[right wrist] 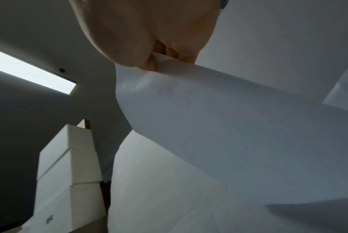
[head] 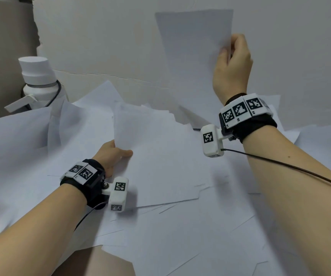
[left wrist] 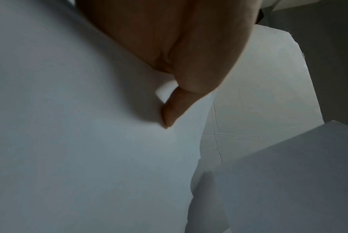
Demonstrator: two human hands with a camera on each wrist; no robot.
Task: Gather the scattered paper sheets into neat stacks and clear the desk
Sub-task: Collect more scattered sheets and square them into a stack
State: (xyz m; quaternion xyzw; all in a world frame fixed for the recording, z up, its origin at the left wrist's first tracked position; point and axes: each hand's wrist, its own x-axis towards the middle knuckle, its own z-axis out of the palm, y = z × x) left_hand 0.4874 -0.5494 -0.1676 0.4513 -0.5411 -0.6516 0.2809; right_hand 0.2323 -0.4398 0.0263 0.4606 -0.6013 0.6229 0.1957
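The right hand [head: 231, 66] pinches a raised sheet [head: 194, 46] at two o'clock; the left hand [head: 112, 154] grips another sheet [head: 140, 132], its fingers hidden behind the paper.

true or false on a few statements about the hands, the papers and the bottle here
1. The right hand holds a sheet raised off the desk. True.
2. The left hand is empty. False: it grips the edge of a paper in the pile.
3. The loose sheets already lie in one neat stack. False: they are scattered and overlapping.
4. A white bottle stands at the far left. True.
5. The bottle's lid is off. False: its white cap is on.
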